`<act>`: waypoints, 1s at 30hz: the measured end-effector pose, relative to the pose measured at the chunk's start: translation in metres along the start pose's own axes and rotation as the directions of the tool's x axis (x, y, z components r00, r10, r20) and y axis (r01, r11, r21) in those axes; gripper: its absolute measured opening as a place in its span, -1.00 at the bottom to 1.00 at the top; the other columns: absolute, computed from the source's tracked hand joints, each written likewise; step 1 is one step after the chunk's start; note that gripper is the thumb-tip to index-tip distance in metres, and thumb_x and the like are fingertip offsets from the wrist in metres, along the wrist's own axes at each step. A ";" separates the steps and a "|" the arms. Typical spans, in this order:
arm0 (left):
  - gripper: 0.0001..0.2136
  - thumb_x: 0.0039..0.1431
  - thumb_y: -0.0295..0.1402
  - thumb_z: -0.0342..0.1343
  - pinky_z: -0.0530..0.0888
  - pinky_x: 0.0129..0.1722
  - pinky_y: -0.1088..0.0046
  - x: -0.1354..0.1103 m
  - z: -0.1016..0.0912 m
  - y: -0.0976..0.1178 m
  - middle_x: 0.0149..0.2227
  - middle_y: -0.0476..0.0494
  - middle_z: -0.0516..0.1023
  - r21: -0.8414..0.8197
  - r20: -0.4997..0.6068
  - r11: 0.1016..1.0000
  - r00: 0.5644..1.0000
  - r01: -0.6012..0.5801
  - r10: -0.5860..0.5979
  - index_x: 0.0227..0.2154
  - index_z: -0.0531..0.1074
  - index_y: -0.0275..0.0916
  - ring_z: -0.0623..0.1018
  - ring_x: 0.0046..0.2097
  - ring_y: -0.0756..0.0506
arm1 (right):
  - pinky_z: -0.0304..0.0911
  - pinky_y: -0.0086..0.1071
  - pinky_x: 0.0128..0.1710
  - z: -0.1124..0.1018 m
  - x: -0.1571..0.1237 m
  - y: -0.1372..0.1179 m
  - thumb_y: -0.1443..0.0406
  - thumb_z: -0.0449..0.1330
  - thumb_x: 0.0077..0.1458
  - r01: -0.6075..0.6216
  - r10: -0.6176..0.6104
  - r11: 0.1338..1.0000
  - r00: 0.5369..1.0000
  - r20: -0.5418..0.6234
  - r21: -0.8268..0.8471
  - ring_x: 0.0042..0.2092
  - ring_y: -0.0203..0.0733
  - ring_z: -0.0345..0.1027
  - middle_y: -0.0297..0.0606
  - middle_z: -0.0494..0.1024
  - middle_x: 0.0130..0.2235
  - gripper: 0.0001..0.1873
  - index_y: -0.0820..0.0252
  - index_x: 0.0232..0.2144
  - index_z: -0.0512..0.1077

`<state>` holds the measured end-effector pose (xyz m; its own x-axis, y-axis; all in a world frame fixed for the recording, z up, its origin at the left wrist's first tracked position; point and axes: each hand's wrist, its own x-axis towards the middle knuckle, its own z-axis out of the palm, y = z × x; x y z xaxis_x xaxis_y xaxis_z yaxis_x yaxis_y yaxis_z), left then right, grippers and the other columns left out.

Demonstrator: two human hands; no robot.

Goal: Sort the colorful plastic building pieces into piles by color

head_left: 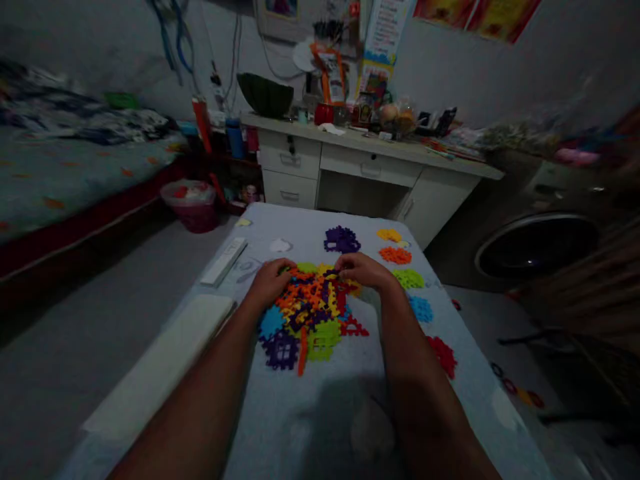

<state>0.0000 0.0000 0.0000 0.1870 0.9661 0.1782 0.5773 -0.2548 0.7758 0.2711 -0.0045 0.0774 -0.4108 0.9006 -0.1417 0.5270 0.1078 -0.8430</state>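
A mixed pile of plastic interlocking building pieces in orange, yellow, purple, green, red and blue lies on the cloth-covered table. My left hand rests against the pile's left side, its fingers bent and slightly apart, with nothing plainly held. At the upper right of the pile, my right hand has thumb and fingers pinched on a dark purple building piece, partly hidden by the fingertips. Nearest me in the pile are a purple window piece and a green window piece.
Single-colour groups line the table's far and right sides: purple pieces, yellow pieces, orange pieces, green pieces, blue pieces and red pieces. A long white box lies left. Behind stands a white desk.
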 end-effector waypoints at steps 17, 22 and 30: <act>-0.74 -0.01 -0.32 -0.02 0.44 -0.19 0.35 0.000 0.002 0.002 -0.34 -0.07 0.59 -0.035 0.005 0.999 1.000 0.005 -0.005 -0.32 0.54 -0.18 0.52 -0.21 -0.15 | 0.20 -0.50 -0.59 0.012 0.028 0.047 0.32 0.19 -0.20 0.087 0.221 0.907 0.735 -0.641 0.412 -0.53 -0.31 0.36 -0.49 0.35 -0.58 -0.85 0.15 -0.49 0.28; -0.74 -0.01 -0.33 -0.02 0.43 -0.14 0.33 0.000 0.002 0.002 -0.28 -0.09 0.61 -0.023 0.001 1.000 1.000 -0.009 0.009 -0.32 0.53 -0.19 0.53 -0.16 -0.16 | 0.29 -0.50 -0.53 0.018 0.042 0.059 0.34 0.23 -0.22 0.182 0.265 0.839 0.686 -0.678 0.513 -0.50 -0.34 0.39 -0.48 0.37 -0.54 -0.81 0.16 -0.46 0.30; -0.75 0.01 -0.33 -0.01 0.42 -0.11 0.30 -0.001 0.003 0.002 -0.28 -0.10 0.60 -0.017 -0.018 1.000 1.000 -0.010 0.010 -0.31 0.53 -0.18 0.52 -0.16 -0.16 | 0.42 -0.40 -0.30 0.017 0.058 0.074 0.36 0.31 -0.24 0.232 0.238 0.790 0.737 -0.632 0.568 -0.26 -0.24 0.48 -0.30 0.53 -0.29 -0.64 0.18 -0.27 0.43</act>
<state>0.0032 -0.0018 -0.0006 0.1785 0.9642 0.1963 0.5616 -0.2637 0.7843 0.2730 0.0485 -0.0020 0.2931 0.9558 0.0228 -0.1015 0.0548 -0.9933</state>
